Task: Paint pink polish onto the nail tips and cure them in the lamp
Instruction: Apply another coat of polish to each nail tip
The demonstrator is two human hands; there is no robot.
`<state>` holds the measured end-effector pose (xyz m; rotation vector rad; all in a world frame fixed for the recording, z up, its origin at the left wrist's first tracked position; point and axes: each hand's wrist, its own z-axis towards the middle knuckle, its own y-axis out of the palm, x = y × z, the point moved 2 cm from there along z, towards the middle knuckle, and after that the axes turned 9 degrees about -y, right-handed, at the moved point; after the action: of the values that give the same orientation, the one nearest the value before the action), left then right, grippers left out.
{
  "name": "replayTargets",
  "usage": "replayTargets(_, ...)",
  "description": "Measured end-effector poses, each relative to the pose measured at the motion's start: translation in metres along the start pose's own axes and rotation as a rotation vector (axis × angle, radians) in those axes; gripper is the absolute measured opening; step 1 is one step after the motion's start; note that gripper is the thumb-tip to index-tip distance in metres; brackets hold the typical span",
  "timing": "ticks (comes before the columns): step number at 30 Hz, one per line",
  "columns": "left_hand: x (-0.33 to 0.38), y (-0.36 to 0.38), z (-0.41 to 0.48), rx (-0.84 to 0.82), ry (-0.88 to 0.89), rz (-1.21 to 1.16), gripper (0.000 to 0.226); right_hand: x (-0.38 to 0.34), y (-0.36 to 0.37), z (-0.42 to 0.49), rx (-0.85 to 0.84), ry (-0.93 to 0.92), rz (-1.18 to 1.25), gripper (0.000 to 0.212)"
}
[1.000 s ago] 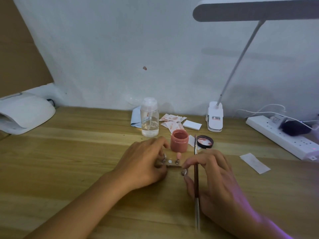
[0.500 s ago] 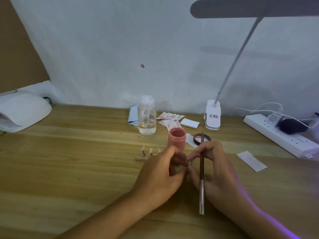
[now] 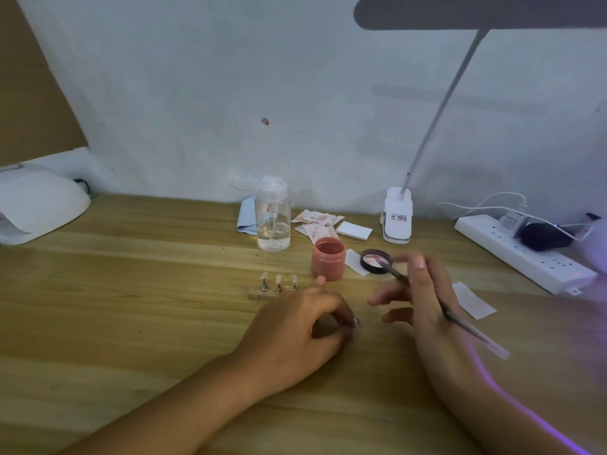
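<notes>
An open jar of pink polish [image 3: 328,257] stands mid-table, its black lid [image 3: 376,261] lying to the right. A small stand [image 3: 264,292] to the jar's left carries three nail tips on metal holders; a pink-painted tip [image 3: 321,280] stands by the jar's base. My left hand [image 3: 295,336] rests on the table and pinches a small nail tip holder [image 3: 356,322]. My right hand [image 3: 423,300] holds a long brush [image 3: 460,320], its bristle end over the lid. The white curing lamp [image 3: 36,205] sits at the far left.
A clear pump bottle [image 3: 272,215], a blue cloth and stained wipes [image 3: 317,221] lie behind the jar. A desk lamp's clip base [image 3: 397,215] stands at the back; a power strip [image 3: 522,254] with cables runs along the right. A paper slip [image 3: 473,300] lies near my right hand.
My hands drew apart. The right hand swung the brush tip away from the holder and toward the lid, while the left hand kept pinching the small holder on the table.
</notes>
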<state>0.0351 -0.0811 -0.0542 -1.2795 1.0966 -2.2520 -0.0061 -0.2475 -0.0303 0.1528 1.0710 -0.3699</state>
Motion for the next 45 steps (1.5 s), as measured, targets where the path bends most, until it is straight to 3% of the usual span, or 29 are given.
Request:
replayTargets(8,-0.003,-0.003,-0.005,0.035,-0.015,0.029,0.015,-0.001,-0.002,-0.013,-0.046,0.230,0.185,0.026)
replayTargets(11,-0.005,-0.005,-0.002,0.009,-0.053,-0.037,0.010,-0.004,0.000,-0.016,-0.024,0.204,0.181,0.024)
replayTargets(15,-0.005,-0.010,0.001,0.007,-0.096,-0.075,0.024,-0.006,0.001,-0.016,-0.002,0.201,0.189,0.011)
replayTargets(19,-0.007,-0.007,0.003,0.001,-0.107,-0.105,0.018,-0.002,0.005,-0.016,-0.027,0.183,0.121,0.022)
replayTargets(28,-0.008,-0.007,0.005,-0.005,-0.077,-0.144,0.028,0.003,0.011,-0.016,-0.160,0.143,0.012,0.025)
replayTargets(35,-0.006,-0.010,0.006,-0.029,-0.082,-0.157,0.021,0.001,0.008,-0.015,-0.091,0.140,0.041,0.023)
replayTargets(39,-0.005,-0.011,0.006,-0.041,-0.093,-0.160,0.024,0.006,0.007,-0.015,-0.089,0.121,-0.120,0.020)
replayTargets(41,-0.007,-0.011,0.006,-0.048,-0.100,-0.163,0.025,0.005,0.006,-0.014,-0.055,0.142,-0.046,0.020)
replayTargets(45,-0.009,-0.010,0.007,-0.097,-0.095,-0.182,0.025,0.003,0.009,-0.017,-0.133,0.126,-0.020,0.023)
